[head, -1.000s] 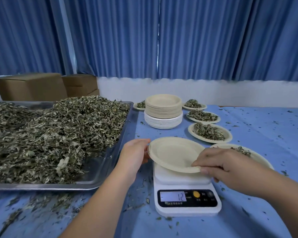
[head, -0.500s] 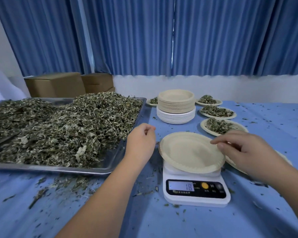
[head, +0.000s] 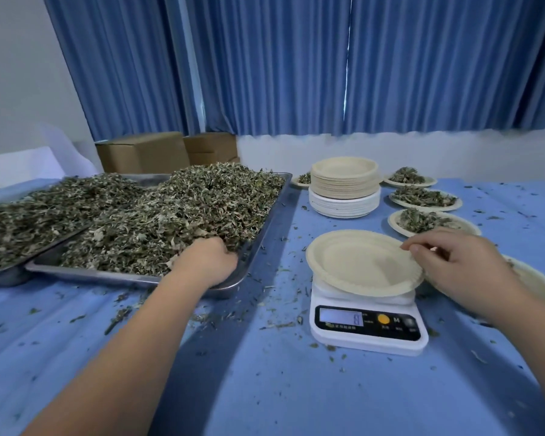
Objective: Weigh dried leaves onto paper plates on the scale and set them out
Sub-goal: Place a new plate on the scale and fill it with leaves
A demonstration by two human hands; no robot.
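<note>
An empty paper plate (head: 356,262) sits on the white digital scale (head: 368,338) right of centre. My right hand (head: 453,262) pinches the plate's right rim with thumb and fingertips. My left hand (head: 206,262) is in the near right corner of the metal tray (head: 258,234), fingers curled down into the heap of dried leaves (head: 170,221). The scale's display is lit, but its reading is blurred.
A tall stack of empty plates (head: 343,180) stands behind the scale. Filled plates (head: 422,196) run in a row at the right, and one plate (head: 535,284) lies partly under my right wrist. A second tray (head: 0,275) is at the left, with cardboard boxes (head: 142,152) behind.
My left hand left the plate's left rim and moved left into the leaf tray. My right hand stayed at the plate's right rim. The view shifted left.
</note>
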